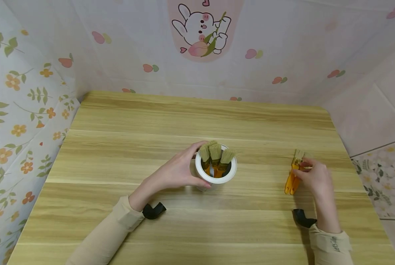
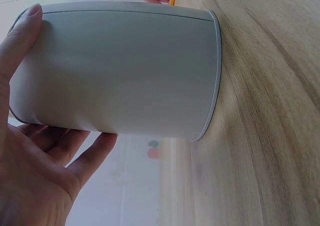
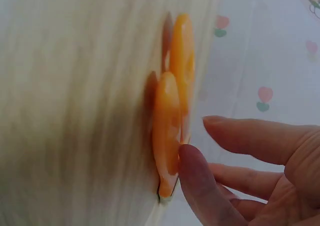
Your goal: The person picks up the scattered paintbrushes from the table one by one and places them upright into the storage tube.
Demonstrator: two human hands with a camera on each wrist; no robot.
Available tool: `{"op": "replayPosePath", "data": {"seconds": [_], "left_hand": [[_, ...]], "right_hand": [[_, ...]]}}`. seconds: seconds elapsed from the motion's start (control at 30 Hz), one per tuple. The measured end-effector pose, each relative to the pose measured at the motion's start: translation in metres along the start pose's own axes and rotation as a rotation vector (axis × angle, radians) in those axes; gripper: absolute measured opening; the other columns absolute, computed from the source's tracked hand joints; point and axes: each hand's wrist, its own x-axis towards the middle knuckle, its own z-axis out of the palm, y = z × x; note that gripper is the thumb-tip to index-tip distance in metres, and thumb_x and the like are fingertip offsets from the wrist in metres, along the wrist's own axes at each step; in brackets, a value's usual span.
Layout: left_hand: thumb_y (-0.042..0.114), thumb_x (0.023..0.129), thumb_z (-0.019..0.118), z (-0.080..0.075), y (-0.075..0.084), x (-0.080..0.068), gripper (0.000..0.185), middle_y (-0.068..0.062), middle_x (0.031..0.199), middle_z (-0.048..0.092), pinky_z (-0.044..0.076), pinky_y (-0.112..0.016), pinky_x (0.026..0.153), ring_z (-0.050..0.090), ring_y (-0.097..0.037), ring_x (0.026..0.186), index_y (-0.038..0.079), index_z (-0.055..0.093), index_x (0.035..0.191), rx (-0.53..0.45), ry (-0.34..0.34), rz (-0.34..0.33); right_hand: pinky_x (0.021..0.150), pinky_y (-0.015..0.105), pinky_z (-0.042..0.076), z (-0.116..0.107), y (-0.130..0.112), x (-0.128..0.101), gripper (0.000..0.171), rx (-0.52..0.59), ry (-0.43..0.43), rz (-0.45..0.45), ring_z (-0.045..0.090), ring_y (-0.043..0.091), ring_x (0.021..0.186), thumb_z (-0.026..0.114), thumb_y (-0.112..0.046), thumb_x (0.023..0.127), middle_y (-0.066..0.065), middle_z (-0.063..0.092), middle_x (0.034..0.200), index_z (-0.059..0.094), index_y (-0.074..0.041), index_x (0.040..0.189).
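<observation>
My left hand (image 1: 177, 171) grips the side of a white can (image 1: 219, 180), thumb on the near side and fingers around the far side. The can stands upright on the table, as the left wrist view also shows. Several paintbrushes (image 1: 215, 152) stand in it, pale bristles up, their orange handles partly hidden by the rim. Far to the right, my right hand (image 1: 318, 178) is at two paintbrushes (image 1: 288, 184) lying side by side on the table. In the right wrist view, one fingertip meets an orange handle (image 3: 167, 121), while the other fingers are spread apart from it.
The wood-grain table (image 1: 151, 117) reaches back to a patterned cloth (image 1: 124, 62) hanging behind it. More floral cloth (image 1: 18, 140) covers the left side. A black curved piece (image 1: 154, 211) sits by the left wrist, and a similar black piece (image 1: 304, 218) by the right.
</observation>
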Motion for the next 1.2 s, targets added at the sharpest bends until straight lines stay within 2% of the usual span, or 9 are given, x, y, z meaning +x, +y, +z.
{"op": "replayPosePath", "data": {"seconds": [0.07,0.17,0.3,0.47,0.7,0.87,0.97,1.07,1.2], "left_hand": [[0.045,0.066,0.097,0.0,0.0,0.0,0.119,0.004,0.146,0.056,0.049,-0.05,0.108,0.061,-0.016,0.124,0.026,0.027,0.16,0.003,0.003,0.005],[0.045,0.066,0.097,0.0,0.0,0.0,0.119,0.003,0.145,0.056,0.049,-0.05,0.108,0.062,-0.016,0.124,0.026,0.028,0.16,0.007,0.007,0.011],[0.045,0.066,0.097,-0.001,0.001,0.0,0.119,0.003,0.147,0.055,0.049,-0.051,0.109,0.061,-0.017,0.125,0.024,0.028,0.16,0.006,0.007,0.015],[0.045,0.066,0.097,-0.001,0.0,-0.001,0.119,0.002,0.149,0.054,0.049,-0.05,0.109,0.061,-0.018,0.125,0.024,0.028,0.16,0.006,0.011,0.02],[0.044,0.067,0.097,0.0,-0.002,-0.002,0.117,0.003,0.147,0.055,0.049,-0.05,0.11,0.062,-0.017,0.126,0.025,0.029,0.159,-0.005,0.012,0.027],[0.044,0.067,0.097,0.001,-0.003,-0.001,0.117,0.004,0.146,0.056,0.049,-0.05,0.109,0.062,-0.017,0.126,0.026,0.029,0.159,-0.009,0.008,0.034],[0.044,0.066,0.097,0.0,-0.003,-0.001,0.116,0.005,0.144,0.057,0.049,-0.05,0.108,0.062,-0.016,0.124,0.027,0.029,0.159,-0.01,0.007,0.038],[0.044,0.066,0.097,0.0,-0.003,0.0,0.116,0.006,0.143,0.058,0.049,-0.049,0.108,0.062,-0.015,0.123,0.028,0.03,0.158,-0.014,0.01,0.041],[0.044,0.066,0.097,0.0,-0.003,0.0,0.115,0.007,0.142,0.059,0.05,-0.049,0.107,0.063,-0.014,0.122,0.028,0.03,0.158,-0.01,0.012,0.043]], "right_hand": [[0.067,0.036,0.058,0.001,-0.001,-0.001,0.061,-0.032,0.017,-0.013,0.067,0.051,0.107,0.078,-0.013,0.088,0.036,0.063,0.126,0.054,0.015,0.136],[0.076,0.053,0.057,0.003,-0.003,-0.001,0.06,-0.083,0.036,-0.042,0.067,0.052,0.1,0.081,-0.014,0.084,0.037,0.065,0.122,0.058,0.015,0.131],[0.077,0.058,0.053,0.004,-0.005,-0.001,0.059,-0.106,0.026,-0.055,0.066,0.052,0.094,0.082,-0.015,0.083,0.037,0.066,0.116,0.059,0.014,0.129],[0.077,0.055,0.053,0.003,-0.006,0.001,0.065,-0.097,-0.034,-0.043,0.068,0.048,0.092,0.08,-0.017,0.086,0.033,0.07,0.111,0.053,0.017,0.135],[0.063,0.031,0.049,0.002,-0.006,0.007,0.062,-0.081,-0.107,-0.03,0.069,0.034,0.083,0.079,-0.018,0.087,0.026,0.072,0.102,0.054,0.015,0.133],[0.065,0.028,0.048,0.001,-0.005,0.009,0.059,-0.064,-0.157,-0.03,0.067,0.032,0.086,0.077,-0.02,0.089,0.026,0.07,0.103,0.052,0.014,0.13],[0.065,0.027,0.049,-0.001,-0.008,0.008,0.058,-0.009,-0.182,-0.026,0.065,0.032,0.089,0.072,-0.019,0.092,0.028,0.065,0.106,0.046,0.014,0.132],[0.064,0.025,0.051,-0.005,-0.013,0.006,0.057,0.069,-0.169,-0.034,0.061,0.026,0.089,0.069,-0.017,0.096,0.025,0.06,0.109,0.039,0.013,0.135],[0.063,0.023,0.058,-0.011,-0.026,0.003,0.055,0.187,-0.091,-0.085,0.058,0.007,0.083,0.068,-0.013,0.098,0.016,0.057,0.106,0.036,0.01,0.136]]}}
